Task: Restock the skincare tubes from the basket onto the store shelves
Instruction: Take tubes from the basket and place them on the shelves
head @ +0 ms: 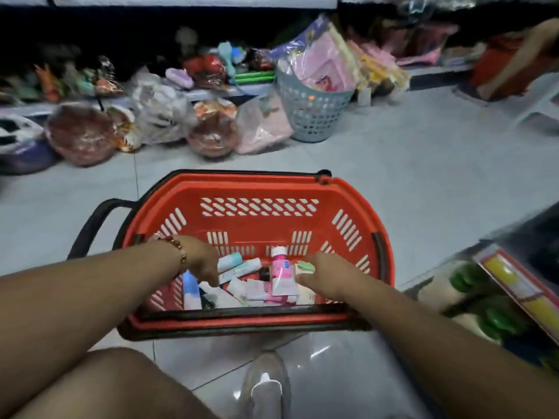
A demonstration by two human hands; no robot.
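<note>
A red shopping basket [260,189] with black handles stands on the floor in front of me. Several skincare tubes [242,290] lie heaped in its near end, mostly white and pink, with a blue and white one [190,290] at the left. My left hand [201,261], a beaded bracelet on its wrist, reaches down into the pile and a fingertip touches a white tube. My right hand [325,272] is inside the basket on the right and holds a pink tube [279,272] with a white cap upright. A small green and white tube [305,266] sits against its fingers.
Bagged goods [81,134] and a grey-blue perforated basket [311,113] of packets line the low shelf and floor behind. Green-capped items [496,319] and a yellow and red box [520,282] sit at the right. My knee and shoe [266,385] are below the basket.
</note>
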